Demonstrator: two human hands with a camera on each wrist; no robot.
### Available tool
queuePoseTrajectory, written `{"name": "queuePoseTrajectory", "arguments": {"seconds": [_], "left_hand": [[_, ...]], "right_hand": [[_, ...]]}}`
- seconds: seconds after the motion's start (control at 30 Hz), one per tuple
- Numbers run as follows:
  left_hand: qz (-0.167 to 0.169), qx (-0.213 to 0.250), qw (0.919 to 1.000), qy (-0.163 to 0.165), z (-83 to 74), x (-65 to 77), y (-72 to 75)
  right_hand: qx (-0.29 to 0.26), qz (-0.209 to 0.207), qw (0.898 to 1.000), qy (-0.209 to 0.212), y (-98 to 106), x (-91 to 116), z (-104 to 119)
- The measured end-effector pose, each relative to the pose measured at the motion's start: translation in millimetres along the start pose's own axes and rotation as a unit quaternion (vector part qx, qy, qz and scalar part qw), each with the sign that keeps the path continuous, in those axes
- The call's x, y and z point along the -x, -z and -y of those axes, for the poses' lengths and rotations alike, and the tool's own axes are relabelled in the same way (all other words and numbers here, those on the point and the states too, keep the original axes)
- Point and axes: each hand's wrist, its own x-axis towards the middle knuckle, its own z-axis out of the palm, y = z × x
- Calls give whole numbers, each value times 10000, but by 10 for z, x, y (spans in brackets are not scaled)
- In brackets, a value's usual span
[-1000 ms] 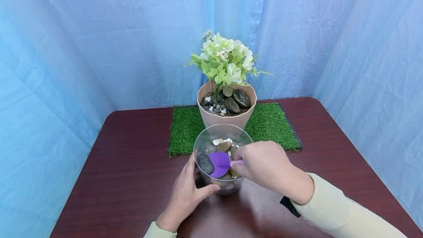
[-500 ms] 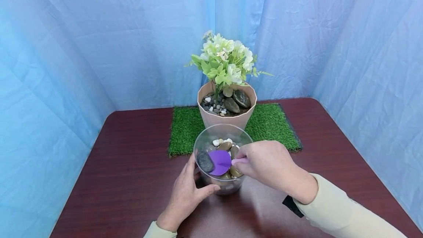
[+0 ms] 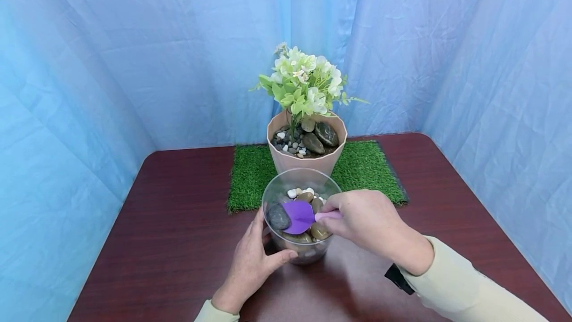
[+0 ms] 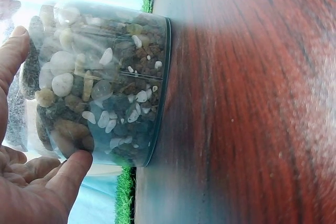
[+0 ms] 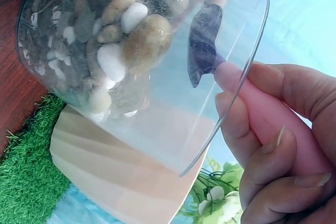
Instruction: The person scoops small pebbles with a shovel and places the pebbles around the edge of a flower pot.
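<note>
A clear round container (image 3: 308, 256) holds brown, grey and white pebbles. My left hand (image 3: 251, 261) grips its near left side, with the thumb along the front; the left wrist view shows fingertips (image 4: 79, 162) against the wall. My right hand (image 3: 371, 223) holds a toy-like shovel by its pink handle (image 5: 281, 121), fingers curled round it. The purple blade (image 3: 299, 216) of the shovel is inside the container, below the rim and over the pebbles. A large dark grey stone (image 3: 277, 216) lies at the blade's left edge, against the container's left wall.
Right behind the container stands a pale pink flowerpot (image 3: 308, 164) with white artificial-looking flowers (image 3: 308, 76) and stones. The pot is on a green turf mat (image 3: 368, 170). Blue curtains (image 3: 201, 53) surround the dark red wooden table (image 3: 178, 222).
The shovel blade has risen slightly and shifted right with my right hand. The dark stone at its edge has turned and moved up a little. My left hand stays in place.
</note>
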Motion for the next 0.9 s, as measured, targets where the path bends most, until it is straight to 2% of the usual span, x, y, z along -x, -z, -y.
{"name": "queuePoseTrajectory", "arguments": {"seconds": [0.27, 0.63, 0.9], "left_hand": [[-5, -30, 10000, -68, 6, -6, 2], [28, 8, 10000, -7, 2, -5, 4], [29, 34, 10000, -15, 5, -3, 2]], "right_hand": [[-219, 170, 9995, -157, 9, 7, -61], [-448, 197, 9983, -300, 4, 14, -116], [-514, 172, 9982, -258, 18, 14, -141]]}}
